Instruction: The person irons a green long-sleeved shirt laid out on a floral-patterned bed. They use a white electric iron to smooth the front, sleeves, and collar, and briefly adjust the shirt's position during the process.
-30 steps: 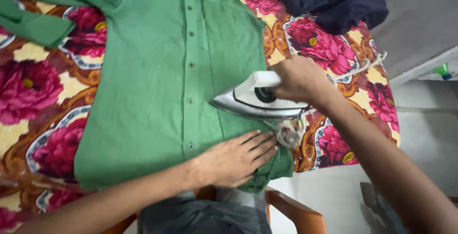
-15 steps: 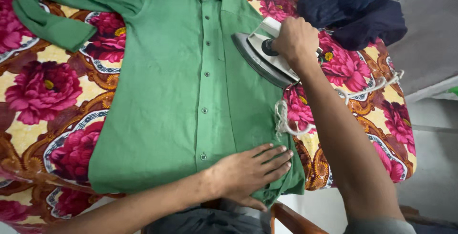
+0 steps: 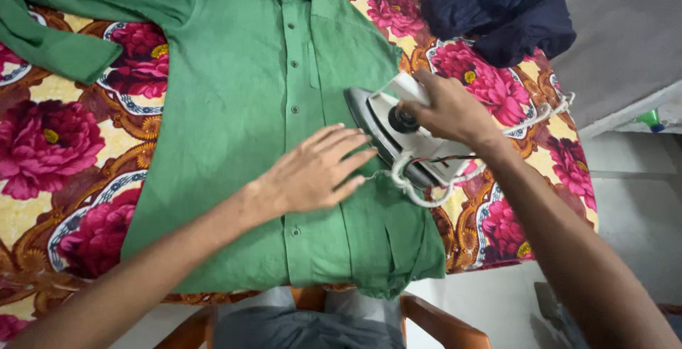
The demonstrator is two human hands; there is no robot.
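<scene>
A green button-up shirt (image 3: 234, 107) lies flat, collar away from me, on a cloth with large pink flowers (image 3: 64, 143). My right hand (image 3: 444, 111) grips the white handle of a silver clothes iron (image 3: 394, 132) resting on the shirt's right side, tip pointing up-left. Its white cord (image 3: 419, 189) loops below the iron. My left hand (image 3: 316, 168) lies flat with fingers spread on the shirt front, just left of the iron, next to the button placket.
A heap of dark navy clothes (image 3: 490, 4) sits at the cloth's far right corner. An orange chair frame (image 3: 440, 328) and grey fabric (image 3: 298, 328) show below the near edge. Grey floor (image 3: 632, 200) lies to the right.
The iron has come back down the shirt's right side from near the shoulder. My left hand has moved up from the hem to the middle of the shirt, beside the iron.
</scene>
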